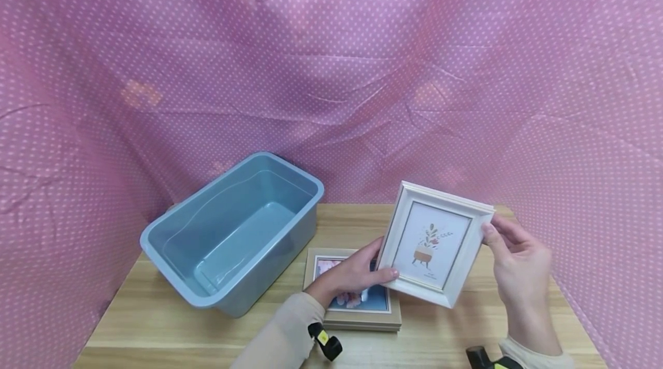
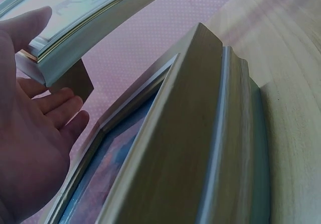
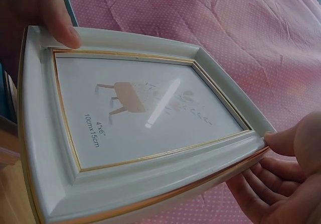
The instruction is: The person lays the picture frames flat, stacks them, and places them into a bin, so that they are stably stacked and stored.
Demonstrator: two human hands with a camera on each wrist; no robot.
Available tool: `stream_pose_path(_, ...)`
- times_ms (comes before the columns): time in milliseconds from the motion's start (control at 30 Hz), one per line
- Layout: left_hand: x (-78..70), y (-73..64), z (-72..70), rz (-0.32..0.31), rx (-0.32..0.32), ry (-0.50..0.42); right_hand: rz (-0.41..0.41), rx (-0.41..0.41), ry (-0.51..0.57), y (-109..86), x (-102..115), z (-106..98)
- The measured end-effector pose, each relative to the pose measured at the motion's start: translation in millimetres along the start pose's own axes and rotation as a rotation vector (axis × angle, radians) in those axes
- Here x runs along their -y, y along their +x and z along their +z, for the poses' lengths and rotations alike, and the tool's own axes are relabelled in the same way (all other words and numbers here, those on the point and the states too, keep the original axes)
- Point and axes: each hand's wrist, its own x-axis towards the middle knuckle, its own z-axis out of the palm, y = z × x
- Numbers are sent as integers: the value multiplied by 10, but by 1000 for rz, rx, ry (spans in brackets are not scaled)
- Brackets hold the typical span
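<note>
A white picture frame with a thin gold inner line and a potted-plant print is held tilted above the table. My left hand grips its lower left corner, thumb on the front and fingers behind. At the upper right edge, my right hand pinches it between thumb and fingers. Below my left hand lies a stack of picture frames, the top one gold-brown with a blue and pink picture. My left forearm and hand hide part of that top picture. In the right wrist view the white frame's print reads 4"x6".
A blue-grey plastic tub stands at the left of the wooden table, and nothing is seen inside it. Pink dotted cloth hangs behind and along both sides of the table.
</note>
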Motion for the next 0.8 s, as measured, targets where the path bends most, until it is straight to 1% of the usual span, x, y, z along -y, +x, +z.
stream_pose_path(133, 9, -17, -2, -5, 4, -29, -6, 9, 36, -13, -19, 22)
stream_pose_path(233, 13, -40, -4, -29, -13, -49, -8, 8, 52, -21, -30, 33)
stream_pose_path(333, 26, -54, -6, -41, -33, -64, -3, 7, 46, -25, -39, 40)
stream_pose_path(500, 39, -65, -18, -50, -58, -48, 20, 6, -12, -40, -46, 29)
stream_pose_path(567, 43, -72, -24, -67, -60, -46, 25, 7, -28, -45, -49, 23)
stream_pose_path(733, 55, -79, -37, -79, -46, -42, 16, 4, -13, -47, -62, 28)
stream_pose_path(800, 55, -74, -41, -69, -42, -33, 16, 1, -5, -44, -64, 27)
